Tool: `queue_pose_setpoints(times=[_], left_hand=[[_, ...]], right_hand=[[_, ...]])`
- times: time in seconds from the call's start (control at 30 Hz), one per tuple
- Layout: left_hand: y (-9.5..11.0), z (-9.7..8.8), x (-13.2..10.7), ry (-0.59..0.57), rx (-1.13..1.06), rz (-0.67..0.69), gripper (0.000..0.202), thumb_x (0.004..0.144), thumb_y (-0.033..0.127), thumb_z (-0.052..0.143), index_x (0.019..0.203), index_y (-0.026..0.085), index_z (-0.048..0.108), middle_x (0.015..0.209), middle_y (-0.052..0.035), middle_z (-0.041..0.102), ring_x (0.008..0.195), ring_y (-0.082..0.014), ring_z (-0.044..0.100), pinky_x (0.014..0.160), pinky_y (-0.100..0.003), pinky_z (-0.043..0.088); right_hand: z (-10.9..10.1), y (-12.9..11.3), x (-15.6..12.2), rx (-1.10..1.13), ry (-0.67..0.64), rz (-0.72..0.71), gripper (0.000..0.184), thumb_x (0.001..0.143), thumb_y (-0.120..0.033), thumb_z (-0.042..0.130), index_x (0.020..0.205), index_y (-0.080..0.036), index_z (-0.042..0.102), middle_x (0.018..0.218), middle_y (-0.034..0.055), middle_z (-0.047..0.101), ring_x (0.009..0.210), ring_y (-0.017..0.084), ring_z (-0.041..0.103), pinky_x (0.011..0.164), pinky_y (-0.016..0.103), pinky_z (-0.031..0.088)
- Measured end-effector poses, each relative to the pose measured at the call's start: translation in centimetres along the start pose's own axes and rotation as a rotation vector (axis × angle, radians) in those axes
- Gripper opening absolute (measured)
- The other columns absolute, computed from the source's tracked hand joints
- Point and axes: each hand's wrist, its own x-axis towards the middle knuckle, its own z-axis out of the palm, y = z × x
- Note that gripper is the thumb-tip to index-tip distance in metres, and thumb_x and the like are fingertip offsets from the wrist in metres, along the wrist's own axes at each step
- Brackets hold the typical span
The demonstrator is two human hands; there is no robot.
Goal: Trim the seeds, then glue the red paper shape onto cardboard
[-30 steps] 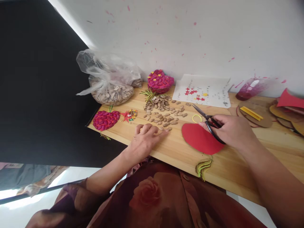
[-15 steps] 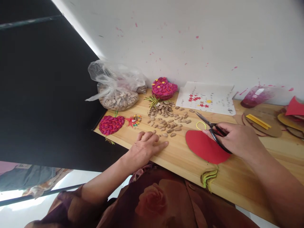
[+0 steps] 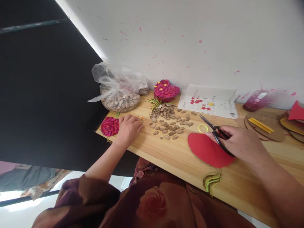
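Note:
My right hand (image 3: 242, 142) is closed around black-handled scissors (image 3: 218, 134), their blades pointing to the far left. Under that hand lies a red paper cutout (image 3: 206, 150) with a yellow loop (image 3: 203, 128) at its top and a green and brown yarn tassel (image 3: 212, 182) at its bottom. My left hand (image 3: 129, 129) rests on the table with bent fingers, covering the red star and most of the small coloured pieces (image 3: 141, 119). What its fingertips pinch is hidden. Beside it sits a magenta shell-covered ornament (image 3: 109, 126), partly behind the hand.
Peanuts (image 3: 174, 128) and a heap of shells (image 3: 163, 112) lie mid-table. Behind stand a tied plastic bag of shells (image 3: 121, 101), stacked magenta ornaments (image 3: 166, 90) and paper with stars (image 3: 209, 101). A pink-stained cup (image 3: 255, 103) and cardboard cutouts (image 3: 273, 128) are at right.
My left hand has moved left from the front of the peanuts to the small coloured pieces, and now hides the red star. My right hand keeps the scissors over the red cutout.

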Motion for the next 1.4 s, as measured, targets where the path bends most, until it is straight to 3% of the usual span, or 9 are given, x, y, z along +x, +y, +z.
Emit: queue_pose_setpoints(times=[0.2, 0.4, 0.6, 0.87, 1.07, 1.17, 1.27, 1.4], left_hand=[[2.6, 1.0, 2.9, -0.101, -0.183, -0.007, 0.024, 0.096, 0.022, 0.054, 0.108, 0.023, 0.075, 0.104, -0.0077, 0.074, 0.099, -0.0234, 0.061, 0.084, -0.038, 0.041], [4.1, 1.1, 2.4, -0.171, -0.196, -0.052, 0.024, 0.095, 0.021, 0.056, 0.112, 0.023, 0.074, 0.103, -0.0074, 0.074, 0.098, -0.0236, 0.062, 0.086, -0.040, 0.041], [4.8, 1.1, 2.2, -0.116, -0.208, 0.012, 0.020, 0.096, 0.025, 0.057, 0.102, 0.025, 0.076, 0.098, -0.0063, 0.075, 0.097, -0.0231, 0.061, 0.084, -0.040, 0.039], [4.9, 1.6, 6.4, -0.177, -0.067, -0.069, 0.016, 0.089, 0.025, 0.063, 0.092, 0.021, 0.077, 0.097, -0.0102, 0.070, 0.097, -0.0295, 0.058, 0.082, -0.044, 0.037], [5.6, 2.6, 7.7, -0.181, -0.023, -0.066, 0.015, 0.087, 0.020, 0.060, 0.084, 0.019, 0.075, 0.094, -0.0115, 0.069, 0.098, -0.0309, 0.057, 0.082, -0.044, 0.036], [5.0, 1.5, 7.4, -0.154, -0.037, -0.096, 0.014, 0.088, 0.021, 0.060, 0.084, 0.020, 0.073, 0.096, -0.0109, 0.069, 0.100, -0.0305, 0.057, 0.082, -0.044, 0.037], [3.2, 0.0, 6.4, -0.107, 0.003, -0.138, 0.013, 0.089, 0.024, 0.060, 0.085, 0.020, 0.072, 0.096, -0.0109, 0.068, 0.102, -0.0320, 0.057, 0.082, -0.045, 0.036], [0.7, -0.6, 4.9, -0.159, 0.093, -0.222, 0.013, 0.085, 0.021, 0.062, 0.078, 0.019, 0.072, 0.090, -0.0108, 0.070, 0.098, -0.0338, 0.058, 0.081, -0.045, 0.036]], right_hand=[[0.0, 0.4, 0.0, -0.009, 0.022, -0.012, 0.050, 0.073, -0.072, 0.061, 0.058, -0.025, 0.052, 0.054, -0.0001, 0.059, 0.055, 0.019, 0.051, 0.056, 0.031, 0.035], [-0.1, 0.4, 0.0, -0.001, 0.016, -0.029, 0.047, 0.074, -0.071, 0.060, 0.059, -0.026, 0.054, 0.056, 0.0001, 0.061, 0.058, 0.021, 0.054, 0.057, 0.031, 0.035], [0.1, 0.2, 0.1, -0.007, 0.003, -0.025, 0.048, 0.072, -0.074, 0.059, 0.061, -0.027, 0.057, 0.058, 0.0008, 0.062, 0.057, 0.021, 0.054, 0.056, 0.032, 0.034], [-0.1, 0.1, 0.1, -0.024, -0.022, -0.017, 0.049, 0.072, -0.074, 0.058, 0.060, -0.026, 0.055, 0.058, 0.0014, 0.062, 0.057, 0.021, 0.054, 0.055, 0.032, 0.034], [0.1, 0.4, 0.1, -0.024, -0.013, -0.033, 0.047, 0.074, -0.071, 0.058, 0.062, -0.026, 0.057, 0.059, 0.0018, 0.063, 0.056, 0.021, 0.055, 0.054, 0.031, 0.032], [0.3, 0.7, 0.2, -0.025, -0.013, -0.041, 0.046, 0.074, -0.071, 0.058, 0.063, -0.026, 0.057, 0.059, 0.0018, 0.064, 0.056, 0.021, 0.055, 0.054, 0.031, 0.032], [0.2, 0.6, 0.2, -0.022, -0.008, -0.032, 0.048, 0.074, -0.073, 0.058, 0.061, -0.026, 0.056, 0.058, 0.0019, 0.063, 0.056, 0.021, 0.055, 0.054, 0.031, 0.032], [0.0, 0.0, 0.2, -0.020, -0.031, -0.008, 0.049, 0.071, -0.076, 0.057, 0.062, -0.027, 0.057, 0.059, 0.0018, 0.063, 0.057, 0.022, 0.054, 0.056, 0.032, 0.033]])
